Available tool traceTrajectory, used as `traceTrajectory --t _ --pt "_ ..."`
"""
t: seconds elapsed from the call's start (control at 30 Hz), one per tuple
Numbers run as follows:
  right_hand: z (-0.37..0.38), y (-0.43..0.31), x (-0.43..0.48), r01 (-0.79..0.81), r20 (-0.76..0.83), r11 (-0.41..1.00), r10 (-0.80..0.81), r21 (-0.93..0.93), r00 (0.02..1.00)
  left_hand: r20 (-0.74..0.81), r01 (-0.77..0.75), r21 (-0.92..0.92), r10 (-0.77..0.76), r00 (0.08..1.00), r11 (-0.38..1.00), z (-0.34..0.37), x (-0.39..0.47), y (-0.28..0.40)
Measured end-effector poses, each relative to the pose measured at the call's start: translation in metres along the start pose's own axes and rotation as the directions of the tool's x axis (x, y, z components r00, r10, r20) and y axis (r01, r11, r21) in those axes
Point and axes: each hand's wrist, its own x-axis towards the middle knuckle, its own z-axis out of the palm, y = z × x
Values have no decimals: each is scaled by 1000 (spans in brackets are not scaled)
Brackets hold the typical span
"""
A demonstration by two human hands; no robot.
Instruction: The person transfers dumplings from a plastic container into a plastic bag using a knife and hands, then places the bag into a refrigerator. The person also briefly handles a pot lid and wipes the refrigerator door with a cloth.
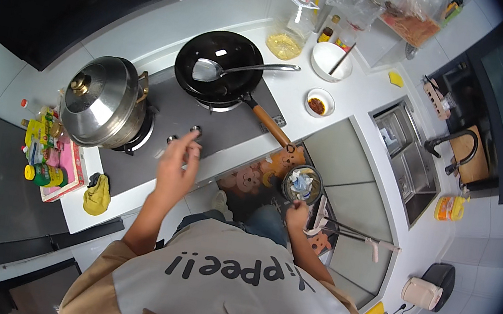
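Observation:
My left hand (178, 165) is over the front of the black gas hob (231, 129), fingers partly spread. Its fingertips are beside a round control knob (195, 129); whether they touch it I cannot tell. Another knob (171, 139) is just to its left. On the right burner rests a black wok (189, 53) with a wooden handle (271, 121) and a metal spatula (207, 71) lying in it. A lidded steel pot (102, 104) sits on the left burner. My right hand (297, 215) hangs low by my side, fingers curled, near the waste bin (284, 187).
An oil bottle (297, 26), a white bowl (325, 57) and a small sauce bowl (312, 93) stand right of the wok. Farther right is a steel sink (412, 167). Bottles fill a pink tray (77, 169) at left, beside a yellow cloth (97, 197). A dustpan (319, 219) stands below.

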Motion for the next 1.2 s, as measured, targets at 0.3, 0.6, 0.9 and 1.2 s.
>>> traceTrajectory --t 0.3,0.6,0.9,1.2 --pt "-2 -261 43 -59 506 819 -295 571 811 -484 239 417 -8 875 877 -143 37 -22" --pt "-10 -367 11 108 666 745 -644 659 378 -384 380 595 -166 909 708 -272 105 -97" --pt "-12 -346 32 129 675 763 -627 634 389 -21 363 688 -482 876 629 -264 182 -149" --pt "-23 -330 58 1 695 805 -513 594 504 -88 516 449 -539 838 730 -358 206 -137"
